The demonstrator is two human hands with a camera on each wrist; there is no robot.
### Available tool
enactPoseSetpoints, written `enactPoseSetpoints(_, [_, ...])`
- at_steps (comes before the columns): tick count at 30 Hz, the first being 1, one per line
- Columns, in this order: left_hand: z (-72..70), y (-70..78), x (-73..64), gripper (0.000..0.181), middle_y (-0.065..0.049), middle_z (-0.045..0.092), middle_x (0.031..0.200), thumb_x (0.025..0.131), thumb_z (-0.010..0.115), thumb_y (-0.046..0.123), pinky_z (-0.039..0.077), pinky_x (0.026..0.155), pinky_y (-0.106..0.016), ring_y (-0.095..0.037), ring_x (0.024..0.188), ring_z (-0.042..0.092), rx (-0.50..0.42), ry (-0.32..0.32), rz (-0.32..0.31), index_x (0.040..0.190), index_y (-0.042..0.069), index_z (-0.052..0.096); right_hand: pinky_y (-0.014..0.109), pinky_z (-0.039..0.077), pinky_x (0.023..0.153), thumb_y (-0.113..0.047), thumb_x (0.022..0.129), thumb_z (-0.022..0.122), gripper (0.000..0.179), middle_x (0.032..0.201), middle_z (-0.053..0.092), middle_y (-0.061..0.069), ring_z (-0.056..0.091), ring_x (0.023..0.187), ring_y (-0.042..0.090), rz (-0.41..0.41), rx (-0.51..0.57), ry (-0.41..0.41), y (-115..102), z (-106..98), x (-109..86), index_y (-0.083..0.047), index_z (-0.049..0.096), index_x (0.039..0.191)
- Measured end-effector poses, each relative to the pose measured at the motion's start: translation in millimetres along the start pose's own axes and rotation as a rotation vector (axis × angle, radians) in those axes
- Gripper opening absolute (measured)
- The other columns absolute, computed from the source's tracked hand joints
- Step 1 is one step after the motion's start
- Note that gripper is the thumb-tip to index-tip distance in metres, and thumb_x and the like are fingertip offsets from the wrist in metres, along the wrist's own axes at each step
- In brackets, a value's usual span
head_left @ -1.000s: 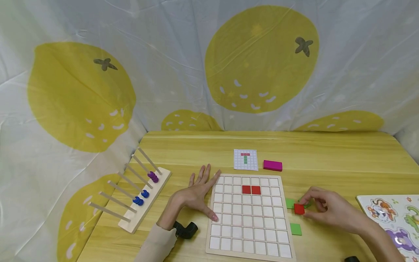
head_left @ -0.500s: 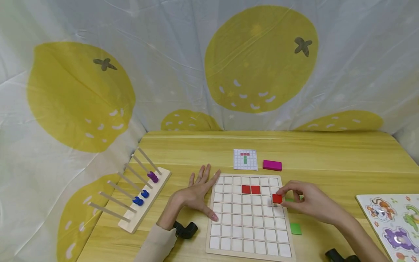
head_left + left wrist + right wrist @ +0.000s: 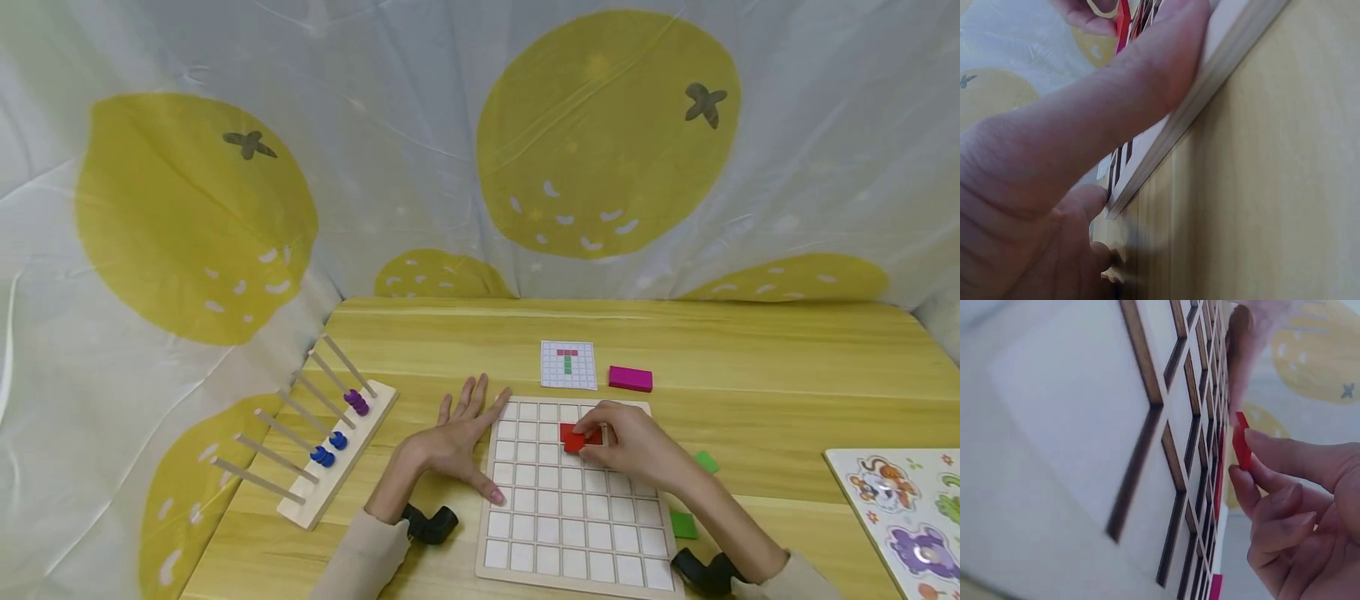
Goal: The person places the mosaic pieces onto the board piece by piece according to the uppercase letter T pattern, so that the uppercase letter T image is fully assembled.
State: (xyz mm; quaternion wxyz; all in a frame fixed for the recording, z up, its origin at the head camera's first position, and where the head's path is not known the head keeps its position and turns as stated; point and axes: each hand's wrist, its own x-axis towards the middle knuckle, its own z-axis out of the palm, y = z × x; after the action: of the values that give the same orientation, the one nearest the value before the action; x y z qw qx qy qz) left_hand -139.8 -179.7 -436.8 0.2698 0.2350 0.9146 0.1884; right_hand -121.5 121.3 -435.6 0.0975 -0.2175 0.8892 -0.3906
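Note:
A wooden grid board [image 3: 547, 527] lies on the table, with red square tiles [image 3: 595, 437] set in its second row from the far side. My right hand [image 3: 637, 443] pinches another red square tile [image 3: 1242, 442] between thumb and fingers, just above the board. In the head view the held tile overlaps the red ones and partly hides them. Fingers spread, my left hand [image 3: 453, 450] rests along the board's left edge. The left wrist view shows its thumb [image 3: 1141, 75] lying over the board's frame. Two green tiles [image 3: 683, 525] lie right of the board, partly covered by my right forearm.
Beyond the board lie a pattern card [image 3: 567, 375] printed with a red and green T, and a magenta block [image 3: 630, 378]. A peg rack [image 3: 337, 458] with blue and purple beads stands left. An animal puzzle board [image 3: 892, 521] lies right. A lemon-print curtain [image 3: 420, 192] hangs behind.
My right hand has carried the red tile from beside the green tiles leftward over the board to the red tiles. My left hand has stayed at the board's edge.

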Motion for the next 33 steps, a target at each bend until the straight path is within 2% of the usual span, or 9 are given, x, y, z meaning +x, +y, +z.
enactPoseSetpoints(6, [-0.1, 0.1, -0.3, 0.145, -0.019, -0.029, 0.168, 0.067, 0.095, 0.052, -0.016, 0.126, -0.063, -0.035, 0.158, -0.027, -0.004, 0.001, 0.002, 0.167, 0.024, -0.006, 0.024, 0.046, 0.068, -0.009, 0.084, 0.084, 0.019, 0.098, 0.072, 0.000, 0.054, 0.075, 0.012, 0.065, -0.034, -0.012, -10.4, 1.5, 9.1, -0.009, 0.078, 0.102])
enactPoseSetpoints(12, [0.2, -0.3, -0.8, 0.145, -0.019, -0.028, 0.169, 0.067, 0.095, 0.053, -0.015, 0.126, -0.064, -0.036, 0.158, -0.027, 0.001, 0.005, 0.005, 0.168, 0.024, -0.005, 0.029, 0.050, 0.075, -0.011, 0.083, 0.085, 0.019, 0.096, 0.072, 0.000, 0.060, 0.086, 0.016, 0.083, -0.048, -0.038, -13.2, 1.1, 16.5, -0.009, 0.078, 0.101])
enactPoseSetpoints(25, [0.7, -1.3, 0.0, 0.144, -0.019, -0.028, 0.169, 0.067, 0.095, 0.054, -0.015, 0.126, -0.063, -0.035, 0.158, -0.027, 0.002, 0.003, -0.002, 0.168, 0.025, -0.005, 0.029, 0.049, 0.073, -0.008, 0.081, 0.085, 0.015, 0.089, 0.070, -0.001, 0.060, 0.084, 0.016, 0.077, -0.058, -0.039, -17.4, 9.0, 28.6, -0.009, 0.078, 0.095])
enactPoseSetpoints(33, [1.0, -1.5, -0.1, 0.144, -0.019, -0.028, 0.169, 0.067, 0.094, 0.054, -0.015, 0.126, -0.064, -0.036, 0.158, -0.027, 0.000, 0.005, 0.004, 0.168, 0.025, -0.005, 0.029, 0.049, 0.071, -0.007, 0.083, 0.083, 0.014, 0.093, 0.072, 0.002, 0.060, 0.084, 0.017, 0.094, -0.070, -0.042, -19.5, 7.1, 28.2, -0.008, 0.079, 0.097])
